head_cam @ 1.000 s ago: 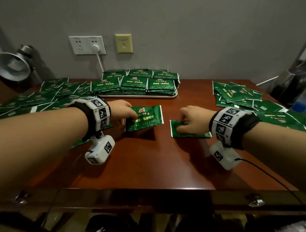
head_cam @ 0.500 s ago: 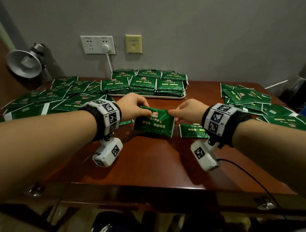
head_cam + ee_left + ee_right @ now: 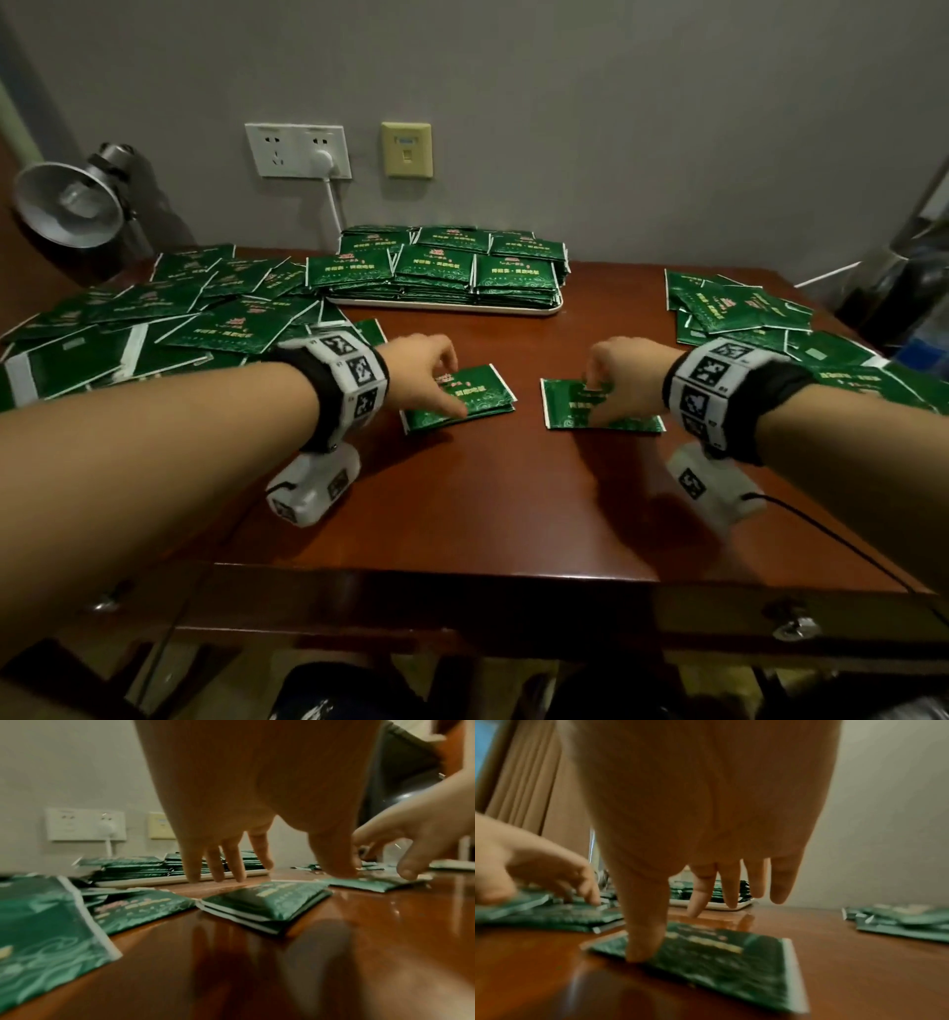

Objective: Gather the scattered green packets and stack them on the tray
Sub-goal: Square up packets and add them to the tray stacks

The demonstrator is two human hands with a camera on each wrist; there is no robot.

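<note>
Two green packets lie stacked mid-table. My left hand hovers over them with fingers straight and pointing down, the thumb near their front edge. To the right lies a single green packet. My right hand is over it, thumb tip pressing its near corner and fingers spread straight. The white tray stands at the back, holding neat stacks of packets. Neither hand grips anything.
A heap of loose packets covers the table's left side and a second heap lies at the right. A metal lamp stands at the back left. A plugged wall socket is behind the tray.
The packet both hands pinched in the air now lies on top of another under my left hand. My right hand let go and moved right onto the single packet.
</note>
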